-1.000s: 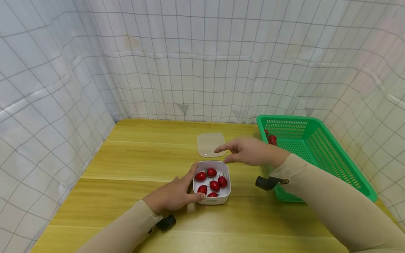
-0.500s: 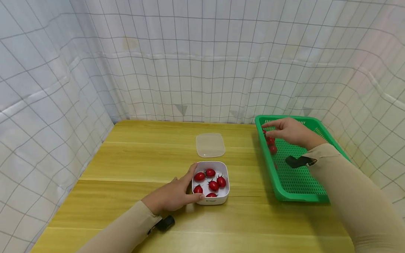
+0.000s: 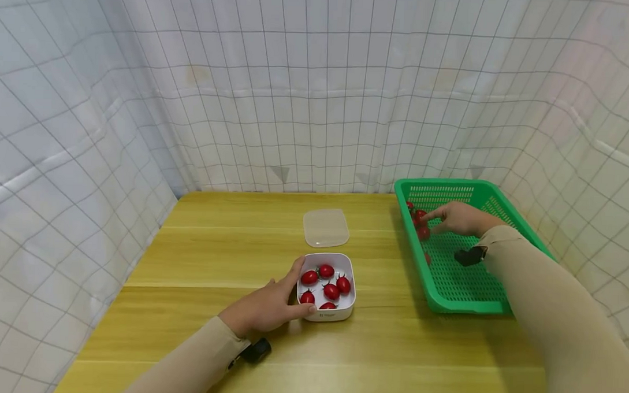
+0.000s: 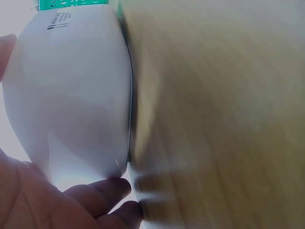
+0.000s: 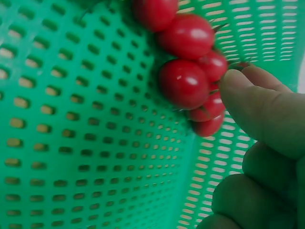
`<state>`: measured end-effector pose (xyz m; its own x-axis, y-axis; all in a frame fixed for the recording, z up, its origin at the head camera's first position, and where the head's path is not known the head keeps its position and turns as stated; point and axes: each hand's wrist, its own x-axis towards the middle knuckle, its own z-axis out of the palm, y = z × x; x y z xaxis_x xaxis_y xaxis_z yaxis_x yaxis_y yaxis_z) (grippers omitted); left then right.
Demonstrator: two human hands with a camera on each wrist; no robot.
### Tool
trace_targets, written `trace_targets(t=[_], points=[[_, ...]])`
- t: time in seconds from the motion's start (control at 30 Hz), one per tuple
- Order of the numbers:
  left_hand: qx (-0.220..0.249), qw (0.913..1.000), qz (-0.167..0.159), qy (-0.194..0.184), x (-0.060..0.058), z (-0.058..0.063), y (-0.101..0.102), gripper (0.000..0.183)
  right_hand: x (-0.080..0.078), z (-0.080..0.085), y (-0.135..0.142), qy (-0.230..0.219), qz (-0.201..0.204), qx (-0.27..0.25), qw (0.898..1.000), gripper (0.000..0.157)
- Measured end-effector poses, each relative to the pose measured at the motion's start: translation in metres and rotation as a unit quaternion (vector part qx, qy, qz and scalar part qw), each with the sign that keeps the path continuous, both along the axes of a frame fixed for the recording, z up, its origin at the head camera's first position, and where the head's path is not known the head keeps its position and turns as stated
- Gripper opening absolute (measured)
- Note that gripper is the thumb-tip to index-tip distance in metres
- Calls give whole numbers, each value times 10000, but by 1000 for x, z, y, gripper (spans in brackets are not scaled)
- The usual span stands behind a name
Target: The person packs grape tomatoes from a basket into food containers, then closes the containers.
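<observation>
A small white food container [image 3: 336, 315] with several red cherry tomatoes [image 3: 331, 291] in it stands on the table, lidless. My left hand [image 3: 264, 308] grips its left side, thumb at the front rim and index finger at the back corner; in the left wrist view, fingers [image 4: 97, 195] curl along its lower wall. My right hand [image 3: 461, 219] reaches into the green basket [image 3: 429, 293], index finger stretched out at a cluster of tomatoes [image 3: 422, 232] by the left wall. In the right wrist view, the thumb [image 5: 257, 105] is right beside those tomatoes [image 5: 183, 84], its other fingers bent below.
A translucent lid [image 3: 326, 228] lies flat behind the container. The wooden table [image 3: 214, 251] is walled by a white gridded curtain [image 3: 308, 92] at back and sides. The basket's raised rim surrounds the right hand.
My right hand has gone from above the white container's back corner rightward into the basket, then lower towards the tomatoes. My left hand keeps its hold on the container.
</observation>
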<state>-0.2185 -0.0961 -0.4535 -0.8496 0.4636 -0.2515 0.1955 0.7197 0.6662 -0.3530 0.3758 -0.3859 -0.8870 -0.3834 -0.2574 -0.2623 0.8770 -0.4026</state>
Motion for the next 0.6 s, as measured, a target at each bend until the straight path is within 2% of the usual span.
trace_targets(t=[0.33,0.6], points=[[-51,10000,-19,39,-2,-1,1,106,-7,-14,5,-145,155,44,9998,41],[-79,10000,21,-35,0,2,2,106,-7,-20,7,-116,76,90,9999,42]])
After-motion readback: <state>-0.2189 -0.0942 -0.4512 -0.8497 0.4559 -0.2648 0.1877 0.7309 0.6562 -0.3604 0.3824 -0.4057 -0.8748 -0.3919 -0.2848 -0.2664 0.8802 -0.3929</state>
